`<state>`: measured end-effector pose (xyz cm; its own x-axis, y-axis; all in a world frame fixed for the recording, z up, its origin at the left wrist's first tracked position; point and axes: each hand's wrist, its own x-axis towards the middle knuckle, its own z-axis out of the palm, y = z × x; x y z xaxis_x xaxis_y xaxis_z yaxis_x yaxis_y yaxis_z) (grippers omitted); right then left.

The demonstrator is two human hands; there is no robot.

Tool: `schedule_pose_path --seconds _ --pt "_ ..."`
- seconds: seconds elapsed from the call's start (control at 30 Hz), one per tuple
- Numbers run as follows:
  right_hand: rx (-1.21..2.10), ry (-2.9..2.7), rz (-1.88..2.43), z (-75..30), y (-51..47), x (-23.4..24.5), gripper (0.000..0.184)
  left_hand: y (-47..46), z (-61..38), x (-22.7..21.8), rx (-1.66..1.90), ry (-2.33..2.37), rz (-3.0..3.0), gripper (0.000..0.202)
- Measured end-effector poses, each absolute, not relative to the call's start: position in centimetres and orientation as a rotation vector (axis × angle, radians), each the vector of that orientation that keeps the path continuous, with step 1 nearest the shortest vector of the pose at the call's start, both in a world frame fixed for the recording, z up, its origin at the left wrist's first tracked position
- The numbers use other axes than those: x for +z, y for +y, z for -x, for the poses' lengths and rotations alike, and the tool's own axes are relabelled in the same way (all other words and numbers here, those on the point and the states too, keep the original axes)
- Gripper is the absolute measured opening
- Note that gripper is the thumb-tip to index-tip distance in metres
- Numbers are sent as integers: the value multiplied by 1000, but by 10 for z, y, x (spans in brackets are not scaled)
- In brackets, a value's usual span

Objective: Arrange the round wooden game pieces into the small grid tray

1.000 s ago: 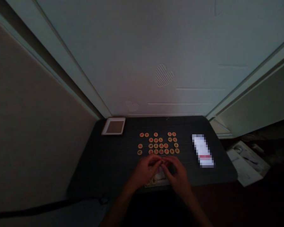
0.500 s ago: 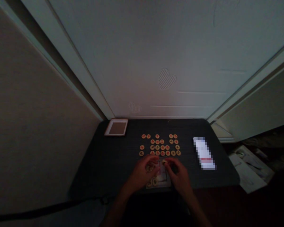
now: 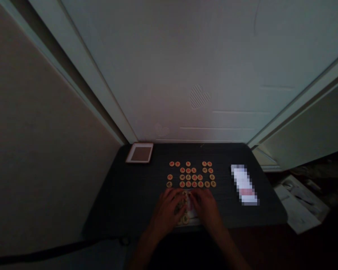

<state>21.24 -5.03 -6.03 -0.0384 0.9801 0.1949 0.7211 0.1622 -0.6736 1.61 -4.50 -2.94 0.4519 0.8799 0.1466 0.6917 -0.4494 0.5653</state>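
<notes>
My left hand [image 3: 166,210] lies over the left part of a shallow light tray [image 3: 195,222], with fingers and thumb spread round several round wooden Chinese chess pieces [image 3: 185,219]. On the right side of the same tray is my right hand [image 3: 207,205]. Its fingertips are drawn together near the tray's far edge, on what looks like a Chinese chess piece mostly hidden by the fingers. Just beyond the hands, more Chinese chess pieces [image 3: 194,177] with red or dark characters lie face up in loose rows.
All this sits on a dark table [image 3: 124,198] against a white panel [image 3: 169,75]. An empty-looking box lid or tray [image 3: 141,153] lies at the back left. A blurred-out white object [image 3: 244,184] rests at the right. An open white box [image 3: 298,204] is beyond the right edge.
My right hand has moved left and down to the tray with the pinched piece, closer to my left hand. My left hand has flattened slightly over the tray. The rows look unchanged.
</notes>
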Motion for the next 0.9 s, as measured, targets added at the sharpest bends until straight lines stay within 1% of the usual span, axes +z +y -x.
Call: schedule_pose_path --seconds 0.2,0.4,0.53,0.67,0.9 --pt "429 -1887 1647 -209 -49 -63 14 -45 -17 -33 522 1343 -2357 30" --pt "405 -1906 1618 -211 -49 -66 15 -42 -18 -33 496 1358 -2355 27" --pt "388 -1946 1573 -214 -51 -66 15 -42 -19 -34 514 1342 -2348 25" --pt "382 -1965 1560 -217 -52 -66 18 -41 -19 -34 542 1338 -2348 27" --pt "409 -1975 1570 -217 -51 -65 15 -40 -21 -29 567 1328 -2318 28"
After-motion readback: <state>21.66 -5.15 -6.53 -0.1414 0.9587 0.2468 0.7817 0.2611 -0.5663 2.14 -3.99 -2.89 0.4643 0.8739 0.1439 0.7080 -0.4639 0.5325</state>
